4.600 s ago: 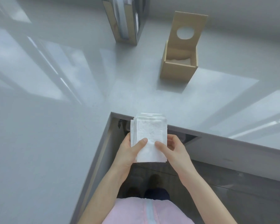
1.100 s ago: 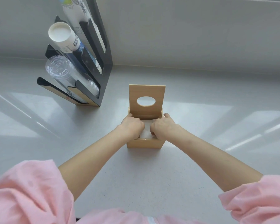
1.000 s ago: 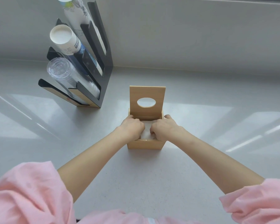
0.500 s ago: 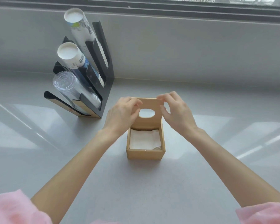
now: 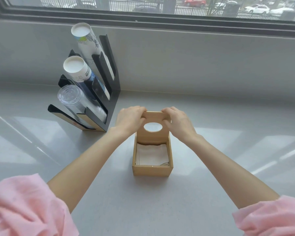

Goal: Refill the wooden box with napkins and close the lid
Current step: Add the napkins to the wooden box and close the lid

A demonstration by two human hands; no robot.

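Our pale wooden box (image 5: 152, 169) standing mid-counter, white napkins (image 5: 152, 155) stacked inside, our oval-holed lid (image 5: 153, 128) raised upright at its far edge

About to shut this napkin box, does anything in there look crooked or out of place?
Nothing stands out. The napkins lie flat inside the wooden box, below its rim. The lid stands open and straight, with the left hand and right hand on its top corners.

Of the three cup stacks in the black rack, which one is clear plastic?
The lowest stack, nearest the camera: it is see-through, while the middle stack and top stack are white printed paper.
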